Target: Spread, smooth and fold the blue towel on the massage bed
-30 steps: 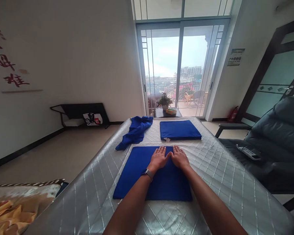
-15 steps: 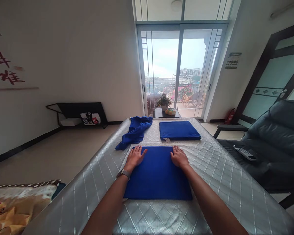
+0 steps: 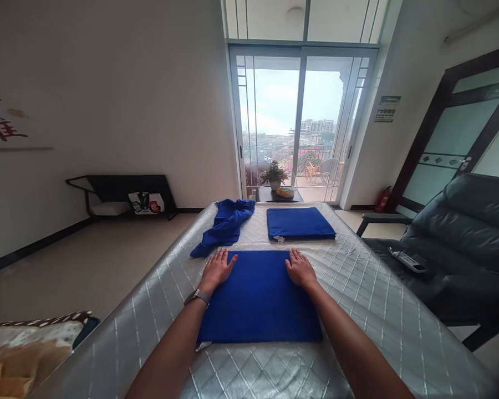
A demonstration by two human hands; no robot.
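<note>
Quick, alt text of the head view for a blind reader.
A person's left hand and right hand rest near the far corners of a flat blue cloth on a quilted silver surface. Beyond lie a crumpled blue cloth and, to its right, a blue fabric stack.

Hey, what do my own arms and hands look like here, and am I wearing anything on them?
Your left hand and right hand are bare, and so are both forearms as far as they show. On the left you wear a greyish wristband with a darker part toward its outer side; I can't tell whether it's a watch.
</note>
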